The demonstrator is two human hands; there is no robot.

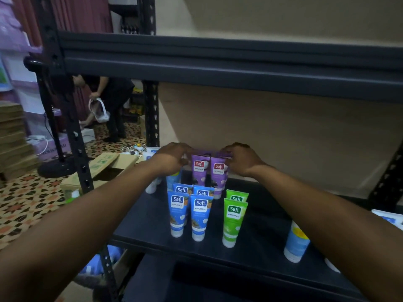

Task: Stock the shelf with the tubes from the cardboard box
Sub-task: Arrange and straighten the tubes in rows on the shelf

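Observation:
Purple tubes (pixel 199 171) stand cap-down at the back of the dark shelf (pixel 261 225). My left hand (pixel 172 159) touches their left side and my right hand (pixel 241 159) touches their right side, fingers curled around the tops. In front of them stand several blue tubes (pixel 200 216) in rows and two green tubes (pixel 233 221) to the right. The cardboard box (pixel 104 168) lies open on the floor, left of the rack.
A larger pale blue tube (pixel 295 243) stands at the shelf's front right. A black upright post (pixel 80 166) frames the rack's left side and the upper shelf (pixel 218 68) hangs overhead. Another person (pixel 109 101) bends over in the background. A fan base (pixel 57 168) sits on patterned floor.

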